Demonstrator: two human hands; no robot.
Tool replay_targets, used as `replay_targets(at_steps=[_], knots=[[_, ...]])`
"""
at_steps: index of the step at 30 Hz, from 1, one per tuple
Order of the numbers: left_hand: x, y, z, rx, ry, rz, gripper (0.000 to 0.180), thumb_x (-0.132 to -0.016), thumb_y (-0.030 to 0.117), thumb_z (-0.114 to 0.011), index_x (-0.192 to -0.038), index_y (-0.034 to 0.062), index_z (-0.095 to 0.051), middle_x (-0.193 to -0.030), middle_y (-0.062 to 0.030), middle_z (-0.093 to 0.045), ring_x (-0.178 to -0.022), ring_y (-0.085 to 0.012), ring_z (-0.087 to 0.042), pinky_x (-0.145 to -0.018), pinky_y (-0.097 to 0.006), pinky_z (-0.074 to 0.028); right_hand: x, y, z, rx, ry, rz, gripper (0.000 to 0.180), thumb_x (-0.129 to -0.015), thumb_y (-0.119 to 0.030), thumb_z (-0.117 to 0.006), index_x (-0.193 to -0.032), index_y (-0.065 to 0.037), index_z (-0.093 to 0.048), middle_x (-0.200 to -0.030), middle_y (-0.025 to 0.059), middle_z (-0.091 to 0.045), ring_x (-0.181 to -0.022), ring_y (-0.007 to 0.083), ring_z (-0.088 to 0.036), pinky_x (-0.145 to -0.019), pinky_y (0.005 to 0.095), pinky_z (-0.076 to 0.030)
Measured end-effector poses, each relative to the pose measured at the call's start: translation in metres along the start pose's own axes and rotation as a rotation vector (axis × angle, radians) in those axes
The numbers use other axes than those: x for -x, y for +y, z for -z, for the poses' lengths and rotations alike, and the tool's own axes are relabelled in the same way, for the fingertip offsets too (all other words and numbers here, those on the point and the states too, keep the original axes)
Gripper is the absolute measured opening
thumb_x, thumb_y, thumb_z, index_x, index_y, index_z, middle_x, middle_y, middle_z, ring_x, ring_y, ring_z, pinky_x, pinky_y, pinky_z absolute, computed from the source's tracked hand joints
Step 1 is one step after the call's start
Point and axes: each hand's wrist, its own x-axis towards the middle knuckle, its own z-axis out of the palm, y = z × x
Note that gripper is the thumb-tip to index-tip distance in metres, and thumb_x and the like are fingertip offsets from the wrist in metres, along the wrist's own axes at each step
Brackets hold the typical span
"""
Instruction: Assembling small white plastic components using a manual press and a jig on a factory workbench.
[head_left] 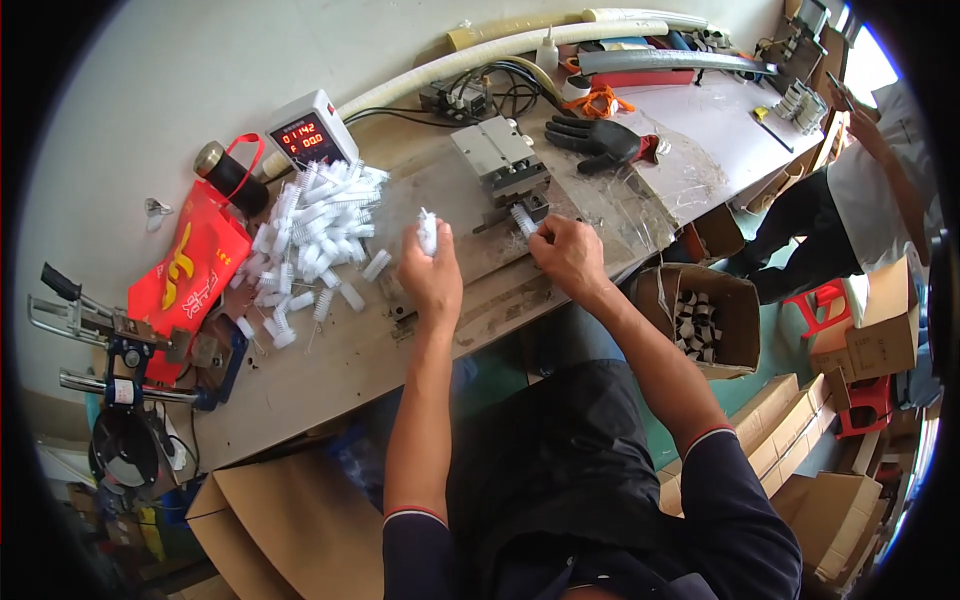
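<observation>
White bristle brushes (318,232), short and cylindrical, are what we have in hand; most lie in a loose heap on the left half of the desk (330,385), just in front of a small white meter box with a red display (312,130).

Working down in size, we start with the desk itself, a worn, scratched board that runs across the view. Behind it long pale hoses (520,42) curve along the wall. At our lower left stands an open cardboard box (290,520), and a smaller carton (700,315) holding small pieces sits off the desk's right end. A red bag (190,270) lies left of the heap, with a dark roll (228,172) above it. A grey metal fixture (498,152) sits mid-desk, and a black glove (600,140) rests just beyond it.

Our left hand (430,275) is closed around a small bunch of the white brushes, held up near the heap's right edge. Our right hand (568,252) pinches a single white brush (523,220) between fingertips, right at the front end of the fixture.

Another person stands at the far right.
</observation>
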Motion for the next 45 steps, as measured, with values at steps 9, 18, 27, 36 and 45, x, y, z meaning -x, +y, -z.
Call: replay_targets(at_steps=[9,18,27,36,45], knots=[[0.000,-0.001,-0.001,0.023,-0.029,-0.013,0.020,-0.098,0.021,-0.070,-0.107,0.0041,-0.067,-0.091,-0.0139,-0.073,-0.082,-0.0268,-0.072,-0.075,-0.038,-0.055,0.005,-0.003,-0.019,0.114,0.173,0.097,0.018,-0.084,-0.023,-0.067,-0.081,-0.005,-0.071,-0.072,0.0187,-0.069,-0.071,0.0385,-0.070,-0.070,0.0457,-0.055],[0.000,-0.006,0.000,0.012,0.001,-0.140,0.018,-0.098,0.019,-0.069,-0.106,0.0036,-0.066,-0.088,-0.0137,-0.073,-0.079,-0.0295,-0.072,-0.072,-0.040,-0.054,0.001,-0.014,-0.022,0.102,0.193,-0.007,0.020,-0.082,-0.023,-0.067,-0.081,-0.004,-0.072,-0.070,0.0176,-0.069,-0.072,0.0367,-0.070,-0.073,0.0450,-0.054],[0.002,-0.003,0.004,-0.006,0.030,-0.152,0.018,-0.098,0.017,-0.068,-0.107,0.0026,-0.065,-0.098,-0.0145,-0.066,-0.086,-0.0336,-0.067,-0.076,-0.044,-0.052,-0.005,-0.011,-0.021,0.098,0.159,-0.058,0.021,-0.080,-0.023,-0.065,-0.080,-0.003,-0.072,-0.071,0.0180,-0.069,-0.072,0.0360,-0.070,-0.073,0.0441,-0.054],[0.002,-0.001,0.003,-0.062,0.000,-0.139,0.019,-0.091,0.008,-0.070,-0.108,0.0029,-0.064,-0.108,-0.0161,-0.065,-0.096,-0.0397,-0.065,-0.084,-0.046,-0.052,-0.011,-0.014,-0.021,0.079,0.159,-0.075,0.026,-0.086,-0.028,-0.065,-0.084,-0.004,-0.074,-0.076,0.0194,-0.071,-0.077,0.0382,-0.071,-0.074,0.0464,-0.054],[0.008,0.001,-0.002,-0.199,-0.084,-0.246,0.020,-0.090,0.009,-0.070,-0.108,0.0048,-0.062,-0.104,-0.0142,-0.066,-0.094,-0.0392,-0.065,-0.082,-0.048,-0.052,0.002,0.006,-0.008,-0.349,0.090,-0.104,0.030,-0.092,-0.029,-0.071,-0.083,0.000,-0.070,-0.063,0.0103,-0.061,-0.062,0.0169,-0.060,-0.062,0.0345,-0.049]])
